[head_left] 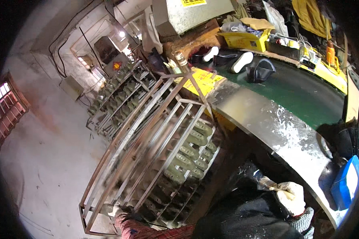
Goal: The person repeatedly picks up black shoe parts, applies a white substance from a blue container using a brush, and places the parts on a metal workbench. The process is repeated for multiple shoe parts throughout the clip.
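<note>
In a white glove, my right hand (292,198) is closed round the wooden handle of a brush (266,183), at the lower right beside the metal bench edge. The brush's bristle end points left, over dark clothing. Low on the left, my left hand (116,210) reaches out from a red checked sleeve to a metal rack (137,157). Its fingers appear closed on the end of a grey-green shoe last (105,209), though they are small and partly hidden. Several more shoe lasts (183,161) lie in rows on the rack's bars.
A conveyor belt (295,101) carries white-soled shoes (242,62) and a dark shoe upper (261,71) behind the stained metal bench (283,129). A blue bin (347,182) stands at the right, a yellow crate (245,42) at the back. Another loaded rack (121,95) stands farther left.
</note>
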Action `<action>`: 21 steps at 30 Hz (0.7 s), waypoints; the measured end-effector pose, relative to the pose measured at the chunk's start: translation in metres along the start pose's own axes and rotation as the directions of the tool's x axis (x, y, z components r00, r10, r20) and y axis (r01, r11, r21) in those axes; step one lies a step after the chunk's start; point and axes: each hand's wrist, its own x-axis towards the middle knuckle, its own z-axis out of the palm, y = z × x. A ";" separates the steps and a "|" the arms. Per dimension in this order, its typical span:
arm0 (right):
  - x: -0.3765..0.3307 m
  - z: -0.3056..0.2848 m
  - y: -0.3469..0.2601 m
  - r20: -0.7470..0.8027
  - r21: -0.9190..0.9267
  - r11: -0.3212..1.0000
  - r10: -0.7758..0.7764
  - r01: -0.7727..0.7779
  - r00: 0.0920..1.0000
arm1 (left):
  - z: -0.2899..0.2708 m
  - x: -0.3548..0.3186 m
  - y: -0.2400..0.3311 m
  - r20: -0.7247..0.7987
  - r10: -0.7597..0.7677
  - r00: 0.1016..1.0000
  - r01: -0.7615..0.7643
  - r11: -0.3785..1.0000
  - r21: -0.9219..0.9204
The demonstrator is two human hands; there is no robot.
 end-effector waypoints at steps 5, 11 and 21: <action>-0.012 -0.015 0.001 0.024 0.135 0.985 0.102 -0.104 0.995 | 0.060 -0.108 0.021 0.740 0.090 0.666 0.351 0.838 -0.418; 0.001 -0.044 -0.020 0.001 0.059 0.998 -0.027 0.027 1.000 | 0.123 -0.383 0.053 0.930 0.363 0.060 0.583 0.743 -0.328; -0.119 -0.239 -0.047 -0.933 -0.224 0.897 -0.085 -0.380 0.349 | 0.177 -0.650 0.020 0.437 0.011 -0.900 0.278 0.786 0.552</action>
